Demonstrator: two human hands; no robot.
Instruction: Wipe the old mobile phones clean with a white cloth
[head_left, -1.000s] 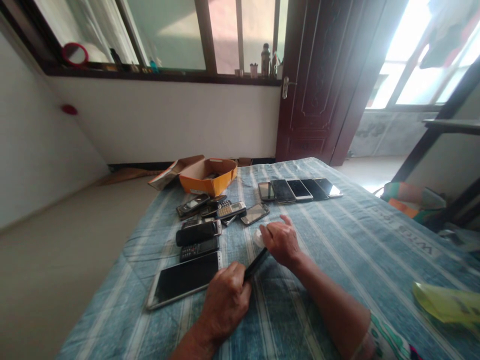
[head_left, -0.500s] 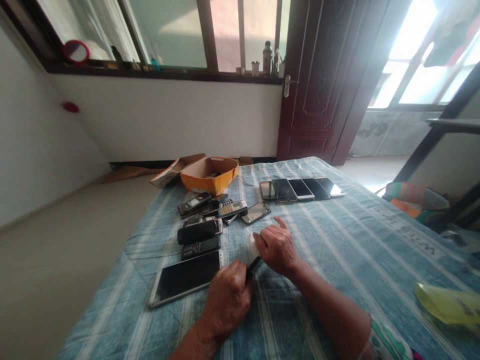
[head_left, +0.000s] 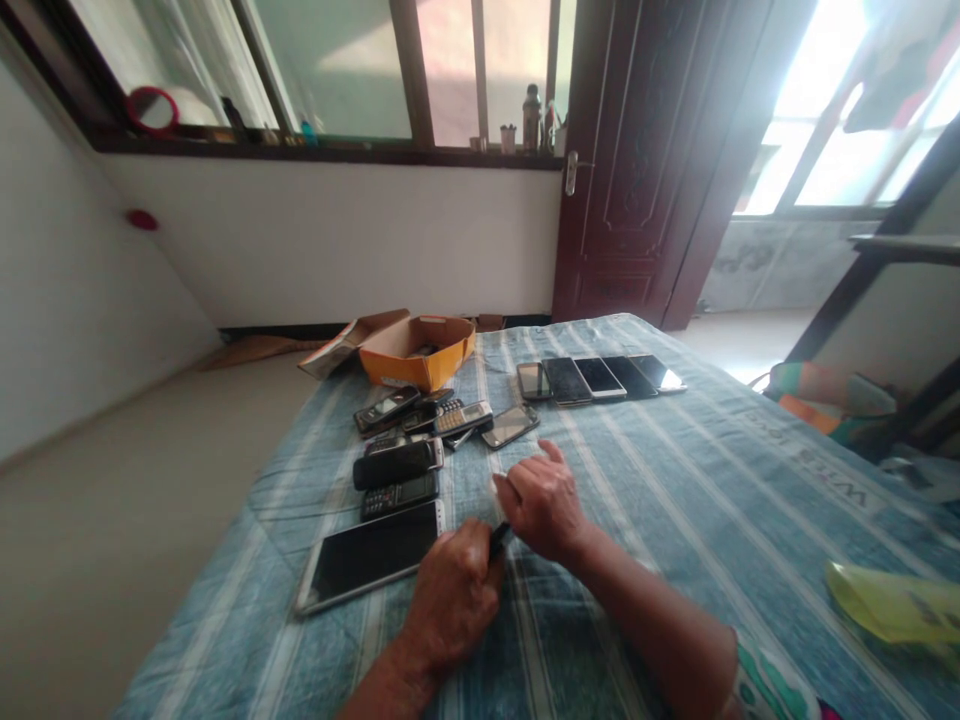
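My left hand [head_left: 454, 595] is closed round the near end of a thin black phone [head_left: 499, 538] held just above the striped blue cloth [head_left: 675, 480]. My right hand [head_left: 541, 500] lies over the phone's far end, fingers curled on a small white wad [head_left: 496, 487] pressed against it. Only a short dark stretch of the phone shows between the two hands. A large dark-screened phone [head_left: 367, 557] lies flat just left of my left hand.
Several old keypad phones [head_left: 420, 430] are heaped left of centre. Several smartphones [head_left: 600, 379] lie in a row further back. An open orange box [head_left: 417, 351] stands at the far edge. A yellow-green bag [head_left: 892, 605] lies at the right. A dark door [head_left: 645, 160] is behind.
My right hand has slid with the white wad toward me along the phone, closing on my left hand. Less of the phone shows between them now.
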